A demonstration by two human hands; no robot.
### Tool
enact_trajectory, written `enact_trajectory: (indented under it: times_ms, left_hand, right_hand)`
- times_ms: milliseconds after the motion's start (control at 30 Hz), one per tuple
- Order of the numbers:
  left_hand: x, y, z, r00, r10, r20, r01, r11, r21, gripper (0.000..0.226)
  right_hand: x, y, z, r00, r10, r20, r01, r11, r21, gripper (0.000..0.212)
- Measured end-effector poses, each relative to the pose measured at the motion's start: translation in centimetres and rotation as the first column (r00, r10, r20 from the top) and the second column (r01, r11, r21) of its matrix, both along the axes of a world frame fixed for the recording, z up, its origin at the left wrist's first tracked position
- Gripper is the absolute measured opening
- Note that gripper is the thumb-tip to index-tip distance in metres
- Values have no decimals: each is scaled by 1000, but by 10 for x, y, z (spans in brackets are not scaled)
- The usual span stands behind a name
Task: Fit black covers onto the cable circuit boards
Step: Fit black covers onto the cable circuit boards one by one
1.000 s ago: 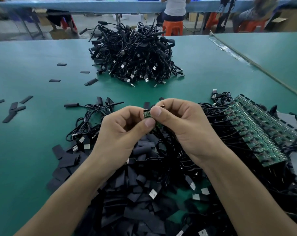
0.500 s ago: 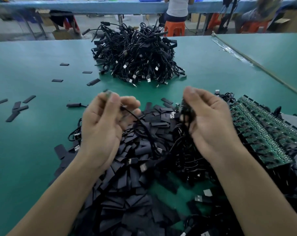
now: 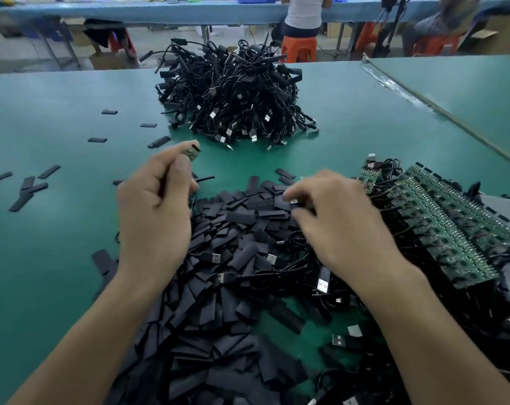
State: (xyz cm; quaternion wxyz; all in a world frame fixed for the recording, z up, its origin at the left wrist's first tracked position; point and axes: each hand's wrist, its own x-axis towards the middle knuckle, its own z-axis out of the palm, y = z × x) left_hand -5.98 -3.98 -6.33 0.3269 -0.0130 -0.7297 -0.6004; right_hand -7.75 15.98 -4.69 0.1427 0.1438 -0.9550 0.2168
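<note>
My left hand (image 3: pixel 154 206) is raised above the green table and pinches a small green cable circuit board (image 3: pixel 192 149) between thumb and fingers; its black cable runs down through the palm. My right hand (image 3: pixel 338 226) rests palm down on the heap of flat black covers (image 3: pixel 236 226). Its thumb and forefinger meet around a cover at the heap's far edge, but I cannot tell whether it is gripped. A row of bare green circuit boards (image 3: pixel 440 220) with cables attached lies just right of that hand.
A tall heap of black USB cables (image 3: pixel 233 95) sits at the far middle of the table (image 3: pixel 58 118). Loose covers (image 3: pixel 29 188) are scattered on the left. A taped seam (image 3: pixel 440 112) runs along the right. People sit on orange stools (image 3: pixel 299 48) beyond the table.
My hands were joined on the board a second ago. They have parted: the left carried the board up and to the left, and the right dropped onto the heap of covers.
</note>
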Motion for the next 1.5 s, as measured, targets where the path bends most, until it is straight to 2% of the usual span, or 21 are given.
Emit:
enact_trajectory:
  times_ms: [100,200,333,500,667,867,1100,1167,1267,1400,1500]
  left_hand:
    - [-5,1,-9,985,-76,154,95,988,-118,32]
    - [-4,2,-16,966,-110,234,149,976,-158,29]
    - [-5,-1,-23,953,-77,294,134,975,-180,24]
    - [-4,2,-25,954,-44,296,113,969,-219,27]
    - [-3,3,-24,959,-38,281,94,977,-190,26]
    - [0,5,-21,960,-28,279,94,970,-223,28]
    - [-1,6,-22,961,-24,276,102,958,-269,33]
    - [-2,5,-23,960,-22,279,99,960,-263,33]
    - [-1,6,-23,960,-24,279,100,961,-259,34]
    - [-1,6,-22,958,-15,286,93,960,-263,33]
    - [-1,6,-22,956,-11,293,92,960,-264,32]
  right_hand:
    - [-2,-5,-18,993,1,119,-20,987,157,28]
    - [-6,-8,-32,983,-77,166,15,939,344,43]
    - [-5,-9,-40,983,-63,170,-16,903,429,45]
    - [-4,-12,-40,990,-82,112,43,949,312,32]
    - [-4,-15,-43,983,-145,111,106,948,300,38]
    - [-5,-15,-47,988,-135,77,107,952,285,30]
    - [-4,-16,-47,996,-83,18,78,977,198,17]
    - [-4,-16,-45,997,-75,6,74,989,127,14]
    - [-7,-15,-42,997,-79,24,78,996,31,10]
    - [-10,-9,-37,996,-37,80,45,993,-106,15]
    - [-11,-6,-38,994,-27,102,35,996,-77,7]
